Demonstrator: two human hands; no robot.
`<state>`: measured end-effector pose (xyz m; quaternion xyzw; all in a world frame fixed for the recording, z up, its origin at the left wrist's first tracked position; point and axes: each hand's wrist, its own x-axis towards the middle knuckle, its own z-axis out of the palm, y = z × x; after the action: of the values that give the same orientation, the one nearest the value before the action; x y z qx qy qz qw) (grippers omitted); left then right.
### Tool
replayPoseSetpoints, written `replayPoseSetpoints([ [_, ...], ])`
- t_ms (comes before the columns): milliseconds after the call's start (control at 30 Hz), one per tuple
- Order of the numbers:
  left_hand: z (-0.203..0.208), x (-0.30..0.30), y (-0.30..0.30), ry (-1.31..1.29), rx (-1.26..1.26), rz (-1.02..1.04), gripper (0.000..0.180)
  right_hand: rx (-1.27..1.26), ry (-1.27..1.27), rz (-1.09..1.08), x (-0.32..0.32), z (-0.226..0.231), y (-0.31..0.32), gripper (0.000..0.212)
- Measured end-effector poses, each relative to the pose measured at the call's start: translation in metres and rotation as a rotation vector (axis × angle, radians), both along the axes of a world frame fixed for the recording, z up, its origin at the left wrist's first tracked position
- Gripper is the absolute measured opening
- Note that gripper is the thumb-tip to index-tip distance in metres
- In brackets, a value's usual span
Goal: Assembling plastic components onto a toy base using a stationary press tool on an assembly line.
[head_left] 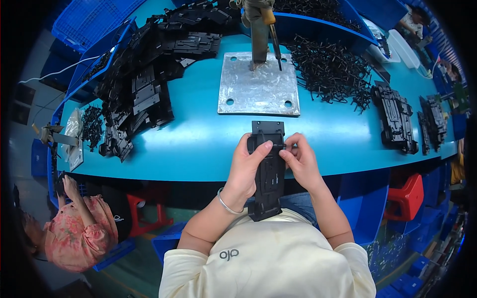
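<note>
Left hand (247, 166): gripping the black plate (268, 171) from its left side.
Right hand (299, 161): pinching its right edge, perhaps on a small clip.
Plate: upright, over the table (198, 139) edge.

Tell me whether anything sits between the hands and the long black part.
Nothing visible does. The left hand and the right hand both grip the black part directly, fingers on its upper half, over the table edge.
</note>
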<state>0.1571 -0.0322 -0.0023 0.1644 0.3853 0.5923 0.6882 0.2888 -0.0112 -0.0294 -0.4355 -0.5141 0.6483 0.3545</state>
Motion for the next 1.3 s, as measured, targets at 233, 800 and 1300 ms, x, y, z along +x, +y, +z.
replayPoseSetpoints([
  [233, 0.001, -0.002, 0.0, -0.066, 0.008, -0.017, 0.019, 0.742, -0.33, 0.03, -0.004, 0.01, -0.001, 0.02],
  [800, -0.003, -0.011, -0.003, 0.301, 0.172, -0.08, 0.033, -0.19, 0.353, -0.046, -0.009, 0.013, -0.004, 0.046],
  [1300, -0.015, -0.033, -0.002, 0.679, 0.318, -0.116, 0.006, -0.075, 0.217, -0.134, -0.021, 0.02, -0.007, 0.036],
])
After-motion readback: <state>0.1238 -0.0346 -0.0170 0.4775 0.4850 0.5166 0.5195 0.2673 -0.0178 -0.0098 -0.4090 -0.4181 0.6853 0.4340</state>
